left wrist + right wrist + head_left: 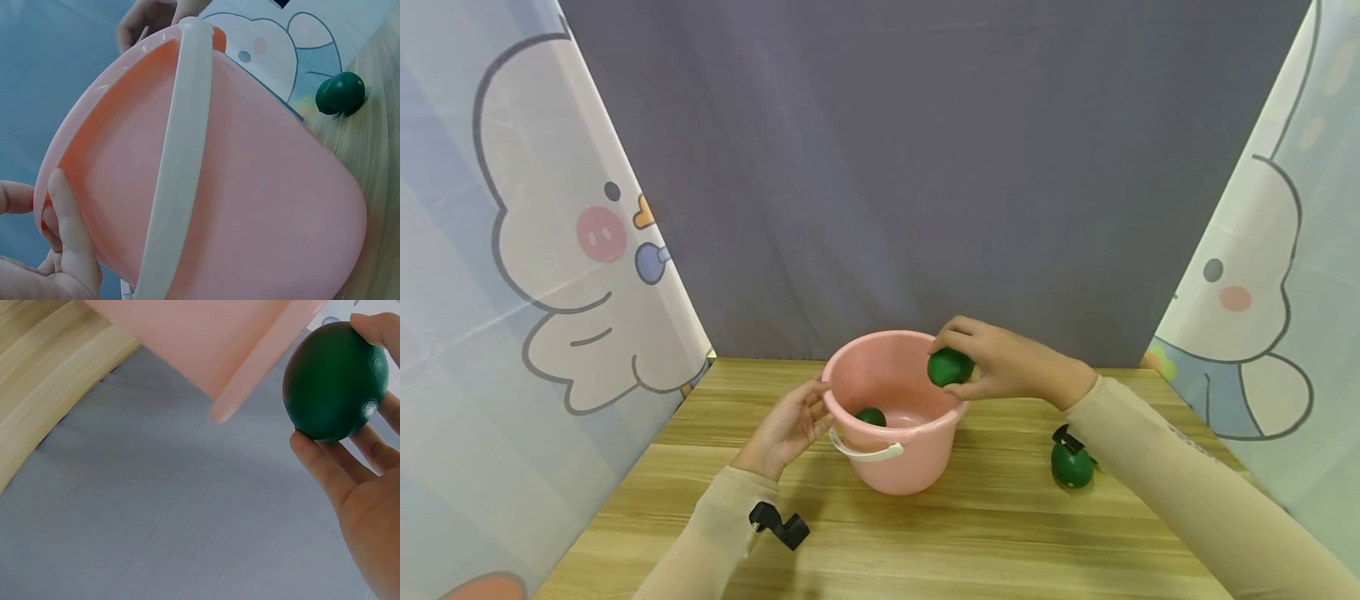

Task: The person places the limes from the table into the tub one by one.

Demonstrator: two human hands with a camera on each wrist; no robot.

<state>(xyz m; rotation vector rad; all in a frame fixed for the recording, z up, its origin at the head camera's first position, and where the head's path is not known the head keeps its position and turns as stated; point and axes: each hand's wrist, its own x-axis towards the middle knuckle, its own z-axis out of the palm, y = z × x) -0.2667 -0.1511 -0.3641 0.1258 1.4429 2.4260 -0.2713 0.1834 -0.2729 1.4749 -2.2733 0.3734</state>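
A pink bucket (916,457) with a white handle (868,452) stands on the wooden table. My left hand (786,427) holds its rim at the left side; the left wrist view shows fingers (69,219) on both sides of the rim. In my right hand (1000,364) is a glossy dark green, egg-shaped fruit (337,381), pinched between thumb and fingertips over the bucket's right rim. Another green fruit (871,416) lies inside the bucket at the left, partly hidden by the front rim.
More green fruit (340,94) rests on the table to the right, partly behind the black mount (1067,438) on my right sleeve. A grey curtain (910,183) hangs behind the table (1000,533), with cartoon-printed cloths (572,350) at both sides.
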